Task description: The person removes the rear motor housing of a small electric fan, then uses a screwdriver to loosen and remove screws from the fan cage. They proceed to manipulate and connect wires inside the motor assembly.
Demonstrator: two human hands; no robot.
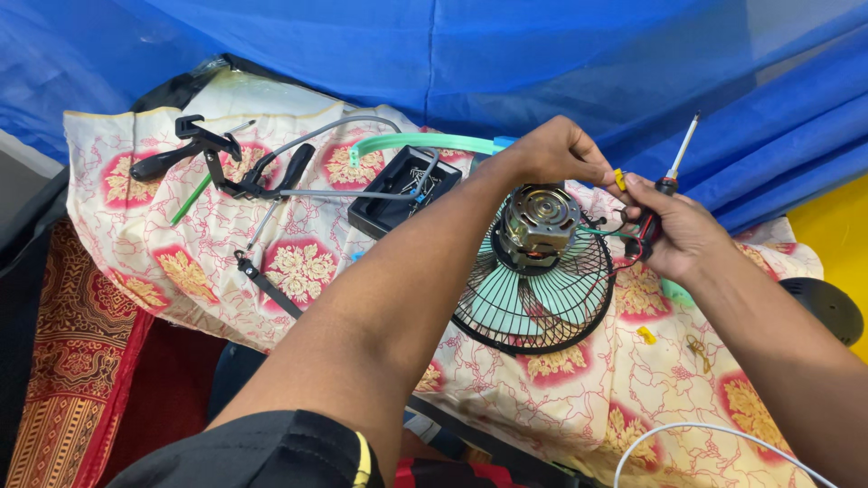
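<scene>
Nearest, the left hand (551, 149) reaches over the fan motor (537, 221), its grip pinching a small yellow wire cap (619, 178). Just right, the right hand (678, 230) grips a screwdriver (676, 158) and coloured wires (624, 239). Black fan guard (533, 303) lies on the floral cloth (298, 262).

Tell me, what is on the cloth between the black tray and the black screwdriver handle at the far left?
In the head view, black-handled pliers and a grey cable lie between the black tray and the screwdriver handle, on the patterned cloth.
</scene>
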